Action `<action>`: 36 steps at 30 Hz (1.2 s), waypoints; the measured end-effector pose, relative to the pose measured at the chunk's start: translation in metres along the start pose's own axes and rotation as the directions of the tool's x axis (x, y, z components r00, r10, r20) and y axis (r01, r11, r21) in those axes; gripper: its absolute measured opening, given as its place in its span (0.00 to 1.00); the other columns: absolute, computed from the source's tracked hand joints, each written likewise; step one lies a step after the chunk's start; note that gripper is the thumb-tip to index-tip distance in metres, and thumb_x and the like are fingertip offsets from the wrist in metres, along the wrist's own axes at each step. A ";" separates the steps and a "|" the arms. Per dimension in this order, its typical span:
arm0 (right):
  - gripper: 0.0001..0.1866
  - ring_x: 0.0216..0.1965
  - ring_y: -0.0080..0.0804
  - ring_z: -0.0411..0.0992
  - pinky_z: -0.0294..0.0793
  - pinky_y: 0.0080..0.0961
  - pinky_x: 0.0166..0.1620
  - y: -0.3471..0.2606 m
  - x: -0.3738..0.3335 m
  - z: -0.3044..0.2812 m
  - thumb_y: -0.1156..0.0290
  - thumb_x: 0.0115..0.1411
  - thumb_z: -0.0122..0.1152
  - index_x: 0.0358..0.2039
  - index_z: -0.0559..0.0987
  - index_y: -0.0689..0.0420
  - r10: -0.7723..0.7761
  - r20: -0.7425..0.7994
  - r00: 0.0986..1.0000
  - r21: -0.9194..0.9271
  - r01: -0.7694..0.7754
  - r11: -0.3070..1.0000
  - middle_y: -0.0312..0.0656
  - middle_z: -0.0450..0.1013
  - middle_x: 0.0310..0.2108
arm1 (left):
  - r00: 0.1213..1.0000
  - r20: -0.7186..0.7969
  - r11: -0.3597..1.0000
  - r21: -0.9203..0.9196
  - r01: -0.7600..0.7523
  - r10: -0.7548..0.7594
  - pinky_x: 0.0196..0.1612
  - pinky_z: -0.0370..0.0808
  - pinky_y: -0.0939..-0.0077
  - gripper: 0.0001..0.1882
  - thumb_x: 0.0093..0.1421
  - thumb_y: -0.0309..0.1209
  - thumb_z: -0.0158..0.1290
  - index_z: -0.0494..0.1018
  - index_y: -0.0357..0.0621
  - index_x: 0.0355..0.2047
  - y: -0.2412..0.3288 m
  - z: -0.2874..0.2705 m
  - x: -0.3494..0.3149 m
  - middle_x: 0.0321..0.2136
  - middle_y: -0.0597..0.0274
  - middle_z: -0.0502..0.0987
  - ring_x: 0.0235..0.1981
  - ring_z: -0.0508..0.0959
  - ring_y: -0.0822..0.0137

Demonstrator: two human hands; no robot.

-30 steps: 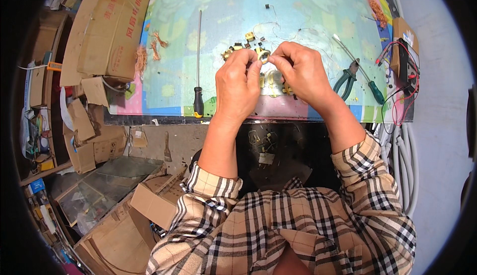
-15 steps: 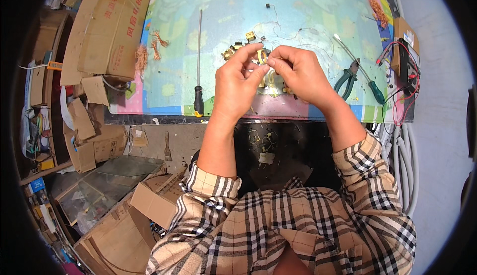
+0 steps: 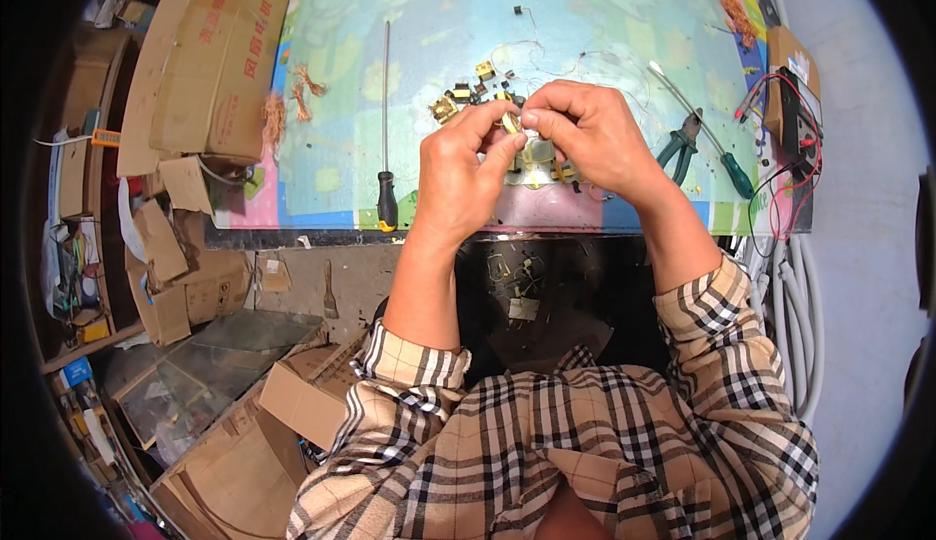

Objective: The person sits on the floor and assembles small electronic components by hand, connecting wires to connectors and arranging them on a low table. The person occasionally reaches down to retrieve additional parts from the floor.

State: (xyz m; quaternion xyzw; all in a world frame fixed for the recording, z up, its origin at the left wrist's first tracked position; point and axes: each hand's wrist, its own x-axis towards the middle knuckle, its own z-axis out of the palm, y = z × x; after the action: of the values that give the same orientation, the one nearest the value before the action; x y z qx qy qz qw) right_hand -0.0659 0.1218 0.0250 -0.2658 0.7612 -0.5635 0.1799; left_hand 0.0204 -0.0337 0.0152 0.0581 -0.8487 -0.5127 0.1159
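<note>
Between the thumb and fingers of my left hand [image 3: 458, 172] is a small yellow-wrapped transformer coil [image 3: 512, 123], partly covered by the fingertips. My right hand [image 3: 592, 138] pinches at the coil's right side, and what lies between those fingertips is hidden. Behind my left hand lie several small yellow and black transformers [image 3: 445, 109], with a single yellow one [image 3: 485, 70] a little farther back. Thin loose wires [image 3: 546, 48] trail over the table beyond my hands. Under my hands, a clear plastic piece with more yellow parts [image 3: 536, 172] shows partly.
A long screwdriver [image 3: 387, 131] lies left of my hands. To the right are pliers [image 3: 682, 145], a green-handled screwdriver [image 3: 736, 174] and a black meter with red and black leads [image 3: 801, 126]. Copper wire bundles [image 3: 274, 116] lie by a cardboard box [image 3: 219, 62] at the left edge.
Both hands stay together at the coil, with small finger shifts. The coil now shows more between the left fingertips. The whole view has shifted slightly.
</note>
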 end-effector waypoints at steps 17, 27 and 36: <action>0.09 0.18 0.15 0.66 0.66 0.17 0.24 0.009 0.003 -0.017 0.68 0.60 0.60 0.32 0.81 0.61 0.008 -0.096 0.995 0.150 0.006 0.989 0.31 0.71 0.20 | 1.000 0.011 0.994 -0.103 -0.021 0.023 0.35 0.76 0.79 0.11 0.59 0.20 0.54 0.75 0.36 0.43 -0.007 -0.007 -0.001 0.32 0.63 0.77 0.30 0.79 0.72; 0.08 0.21 0.15 0.66 0.65 0.14 0.26 0.019 0.009 -0.052 0.69 0.61 0.58 0.33 0.81 0.60 0.069 -0.388 0.919 0.150 -0.011 0.989 0.32 0.71 0.22 | 0.990 -0.142 0.999 -0.038 -0.013 0.008 0.35 0.76 0.80 0.10 0.59 0.20 0.54 0.76 0.37 0.42 -0.020 -0.023 0.001 0.29 0.64 0.77 0.29 0.79 0.74; 0.09 0.21 0.14 0.66 0.62 0.13 0.25 0.023 0.003 -0.074 0.67 0.62 0.59 0.32 0.81 0.60 0.102 -0.483 0.869 0.206 0.000 0.979 0.30 0.71 0.21 | 0.985 -0.156 0.992 0.108 -0.058 0.075 0.31 0.74 0.74 0.12 0.54 0.23 0.59 0.76 0.37 0.39 -0.015 -0.019 0.002 0.29 0.54 0.78 0.25 0.77 0.66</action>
State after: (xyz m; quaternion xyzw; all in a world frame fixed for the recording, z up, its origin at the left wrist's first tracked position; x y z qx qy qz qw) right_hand -0.1158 0.1817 0.0256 -0.0743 0.7284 -0.6808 0.0211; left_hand 0.0233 -0.0573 0.0104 0.0764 -0.8635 -0.4578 0.1973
